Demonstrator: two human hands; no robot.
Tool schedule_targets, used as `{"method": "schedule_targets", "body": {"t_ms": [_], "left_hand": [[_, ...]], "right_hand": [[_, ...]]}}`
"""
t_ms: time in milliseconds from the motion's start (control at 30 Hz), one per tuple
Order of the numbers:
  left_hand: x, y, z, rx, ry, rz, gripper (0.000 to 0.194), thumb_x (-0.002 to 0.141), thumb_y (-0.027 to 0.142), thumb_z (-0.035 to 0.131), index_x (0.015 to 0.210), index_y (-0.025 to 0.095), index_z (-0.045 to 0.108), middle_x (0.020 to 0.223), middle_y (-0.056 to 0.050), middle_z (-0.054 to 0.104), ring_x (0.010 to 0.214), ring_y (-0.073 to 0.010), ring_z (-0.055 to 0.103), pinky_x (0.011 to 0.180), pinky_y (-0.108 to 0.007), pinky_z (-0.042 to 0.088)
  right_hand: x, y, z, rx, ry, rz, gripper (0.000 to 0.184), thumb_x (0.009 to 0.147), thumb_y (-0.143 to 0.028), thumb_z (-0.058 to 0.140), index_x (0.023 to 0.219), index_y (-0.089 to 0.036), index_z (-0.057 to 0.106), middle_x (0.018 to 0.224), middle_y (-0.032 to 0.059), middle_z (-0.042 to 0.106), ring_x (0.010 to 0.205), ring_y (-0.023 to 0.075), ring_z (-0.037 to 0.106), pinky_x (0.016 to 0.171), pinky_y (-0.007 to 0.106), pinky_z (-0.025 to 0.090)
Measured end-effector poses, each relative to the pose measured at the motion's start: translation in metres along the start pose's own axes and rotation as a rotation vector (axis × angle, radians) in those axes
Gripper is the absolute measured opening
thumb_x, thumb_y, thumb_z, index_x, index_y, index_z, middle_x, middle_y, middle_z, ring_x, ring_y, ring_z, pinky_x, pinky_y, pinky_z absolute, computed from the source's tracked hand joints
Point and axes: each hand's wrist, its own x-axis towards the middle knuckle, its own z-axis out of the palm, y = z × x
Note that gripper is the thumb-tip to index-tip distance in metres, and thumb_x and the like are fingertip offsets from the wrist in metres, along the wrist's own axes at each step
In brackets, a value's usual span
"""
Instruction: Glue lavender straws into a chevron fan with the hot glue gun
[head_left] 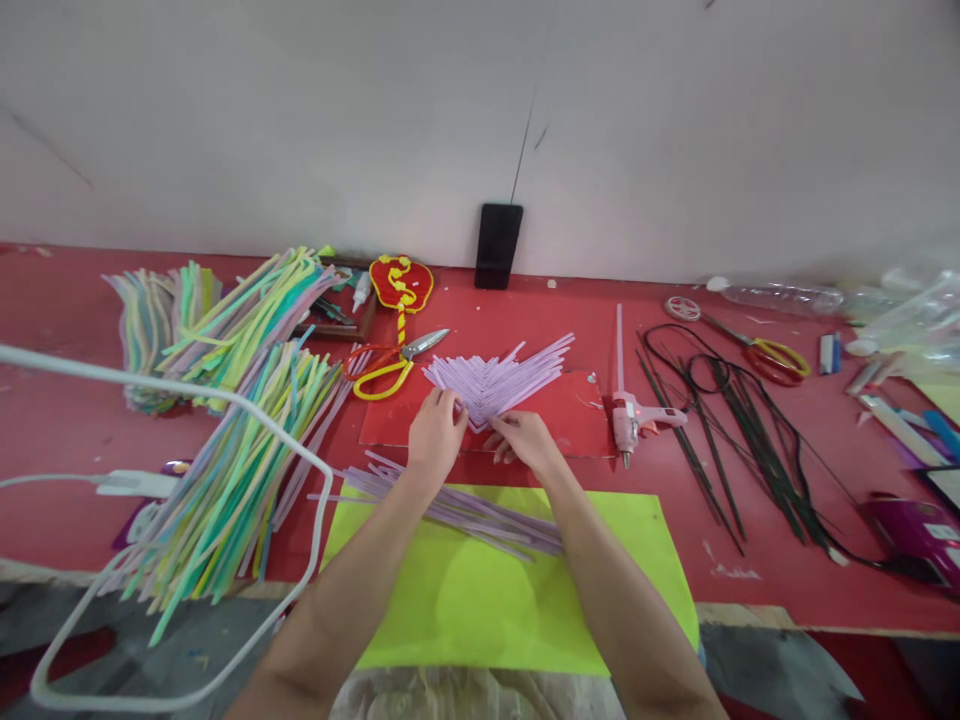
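Observation:
A V-patterned piece of lilac pipe cleaners (487,385) lies on a red board (577,410), with loose ends fanning to the upper right. My left hand (437,430) pinches its lower left edge near the point of the V. At the lower right edge, my right hand (523,437) has its thumb and finger closed on the same piece, close to the tip. Below my wrists, loose lilac pipe cleaners (480,520) are spread across a yellow-green sheet (487,610).
Left are bundles of coloured pipe cleaners (240,460), a white cable (325,510) and scissors (386,375). A red-and-yellow fan (402,283) and a phone (499,246) stand behind. Right are a pink glue gun (627,420), dark stems (757,460), more scissors (776,360) and plastic bottles (787,297).

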Motion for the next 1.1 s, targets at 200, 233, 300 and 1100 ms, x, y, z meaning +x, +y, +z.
{"method": "schedule_targets", "body": {"t_ms": [200,233,300,1100], "left_hand": [[0.000,-0.001,0.000,0.077,-0.001,0.165,0.013,0.084,0.012,0.056,0.093,0.019,0.060,0.099,-0.008,0.063,0.097,-0.0251,0.057,0.085,-0.036,0.043],[0.000,-0.001,0.000,0.099,0.002,0.157,0.012,0.084,0.012,0.055,0.092,0.019,0.060,0.097,-0.008,0.063,0.096,-0.0256,0.057,0.085,-0.037,0.042],[-0.001,0.000,-0.001,0.135,0.013,0.142,0.010,0.085,0.013,0.054,0.090,0.019,0.060,0.095,-0.008,0.063,0.095,-0.0261,0.057,0.083,-0.038,0.042],[-0.007,-0.002,0.022,0.257,-0.131,0.245,0.055,0.092,0.027,0.044,0.142,0.008,0.030,0.152,-0.017,0.028,0.141,-0.0295,0.025,0.114,-0.047,0.026]], "right_hand": [[0.000,0.000,0.000,-0.001,0.003,0.001,0.027,0.079,-0.033,0.066,0.060,-0.018,0.053,0.046,0.0024,0.064,0.030,0.0115,0.054,0.027,0.017,0.037],[0.000,-0.001,0.000,-0.006,0.011,0.004,0.027,0.079,-0.032,0.066,0.060,-0.018,0.053,0.046,0.0023,0.064,0.030,0.0114,0.054,0.027,0.017,0.037],[-0.001,-0.001,0.001,-0.019,0.028,0.008,0.026,0.081,-0.030,0.064,0.061,-0.018,0.053,0.046,0.0020,0.064,0.029,0.0109,0.053,0.027,0.017,0.036],[-0.008,-0.011,0.006,-0.126,0.060,0.020,0.025,0.090,-0.017,0.048,0.065,-0.017,0.049,0.045,-0.0024,0.061,0.030,0.0087,0.053,0.029,0.015,0.037]]}}
